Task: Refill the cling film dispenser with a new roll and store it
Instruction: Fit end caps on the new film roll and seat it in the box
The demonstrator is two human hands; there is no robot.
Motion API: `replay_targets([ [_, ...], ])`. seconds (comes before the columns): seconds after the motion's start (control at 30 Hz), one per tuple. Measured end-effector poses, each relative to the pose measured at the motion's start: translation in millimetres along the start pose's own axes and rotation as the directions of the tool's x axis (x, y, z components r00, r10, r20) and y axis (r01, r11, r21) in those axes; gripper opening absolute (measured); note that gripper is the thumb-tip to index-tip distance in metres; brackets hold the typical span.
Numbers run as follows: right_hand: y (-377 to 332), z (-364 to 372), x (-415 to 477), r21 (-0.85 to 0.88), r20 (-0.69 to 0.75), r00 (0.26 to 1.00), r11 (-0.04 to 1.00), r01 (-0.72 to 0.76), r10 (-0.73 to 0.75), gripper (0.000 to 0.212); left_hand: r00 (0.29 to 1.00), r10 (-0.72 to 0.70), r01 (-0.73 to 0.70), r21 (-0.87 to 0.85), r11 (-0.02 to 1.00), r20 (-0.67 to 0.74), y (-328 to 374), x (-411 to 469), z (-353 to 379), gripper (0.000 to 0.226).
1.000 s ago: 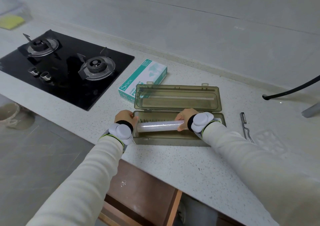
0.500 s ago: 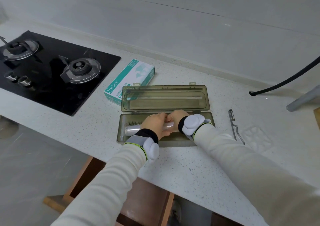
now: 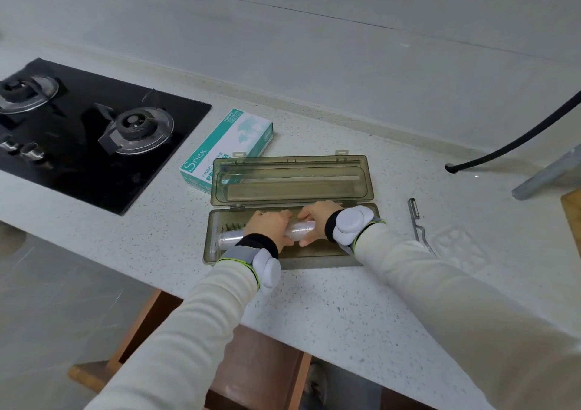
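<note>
I see left hand (image 3: 268, 225) and right hand (image 3: 316, 219) side by side, fingers of both curled round cling film roll (image 3: 300, 231). Roll lies lengthwise in dispenser tray (image 3: 314, 255) on counter (image 3: 345, 302). Lid (image 3: 292, 178) stands open behind. My read: two-handed grip presses roll level into seat.

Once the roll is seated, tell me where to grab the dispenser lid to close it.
Grip the lid by its far long edge, between its two latch tabs, reaching over from above. It lies open behind the base, hinged on its near edge, so the far edge swings.
</note>
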State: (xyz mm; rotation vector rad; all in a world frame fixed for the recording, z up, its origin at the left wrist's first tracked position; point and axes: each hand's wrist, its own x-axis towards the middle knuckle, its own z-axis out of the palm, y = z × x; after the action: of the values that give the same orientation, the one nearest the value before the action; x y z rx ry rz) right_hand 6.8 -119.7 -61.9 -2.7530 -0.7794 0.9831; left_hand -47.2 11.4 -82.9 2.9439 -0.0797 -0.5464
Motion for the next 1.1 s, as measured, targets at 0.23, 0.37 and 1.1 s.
replay_targets([
  [0.23,50.0,-12.1,-22.7,-0.019,0.021,0.998,0.998,-0.057,0.058,0.051,1.0,0.005,-0.005,-0.029,1.0,-0.007,-1.4,-0.8,-1.8,0.05],
  [0.37,58.9,-13.1,-26.1,-0.021,0.0,0.998,0.997,-0.07,0.07,0.049,1.0,0.005,-0.005,-0.033,0.999,-0.006,-1.2,-1.6,-3.2,0.045],
  [1.1,67.4,-11.5,-27.8,0.0,-0.026,0.994,0.994,-0.106,0.106,0.033,0.995,0.096,-0.095,-0.079,0.992,0.011,87.6,24.8,-10.0,0.045],
])
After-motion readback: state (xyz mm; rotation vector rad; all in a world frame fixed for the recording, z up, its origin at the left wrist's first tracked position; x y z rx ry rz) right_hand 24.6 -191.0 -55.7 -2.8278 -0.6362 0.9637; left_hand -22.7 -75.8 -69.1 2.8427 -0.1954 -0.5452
